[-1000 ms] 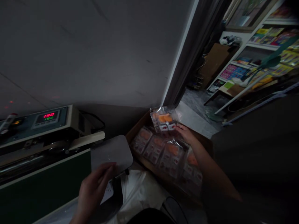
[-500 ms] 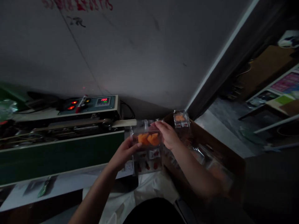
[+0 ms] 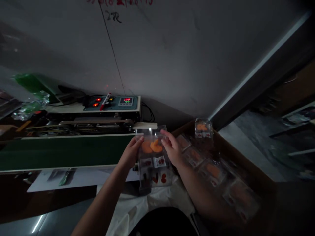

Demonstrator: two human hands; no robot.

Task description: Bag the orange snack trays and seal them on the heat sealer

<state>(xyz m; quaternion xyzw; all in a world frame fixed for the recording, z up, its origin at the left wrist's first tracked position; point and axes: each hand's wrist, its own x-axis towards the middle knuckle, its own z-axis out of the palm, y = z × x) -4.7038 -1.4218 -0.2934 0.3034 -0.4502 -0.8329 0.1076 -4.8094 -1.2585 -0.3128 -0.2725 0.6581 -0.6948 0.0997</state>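
Between my hands is a clear plastic package (image 3: 152,161) with orange pieces in its upper part and small sachets and dark red pieces below. My left hand (image 3: 131,151) grips its left edge, thumb on the front. My right hand (image 3: 172,149) holds the upper right edge, with the thumb and fingers at the film. The package hangs upright in front of me, just off the right end of a sealing machine (image 3: 112,104). Whether it is one package or two overlapping ones, I cannot tell.
The machine's green conveyor belt (image 3: 66,152) runs off to the left. A red and white marker (image 3: 105,101) lies on its control panel. At right, a cardboard box (image 3: 241,164) holds several similar packages. A green plastic bag (image 3: 34,86) sits at the far left.
My view has turned left, so the machine appears farther right. My left hand has moved up along the package's edge. Both hands still hold the package.
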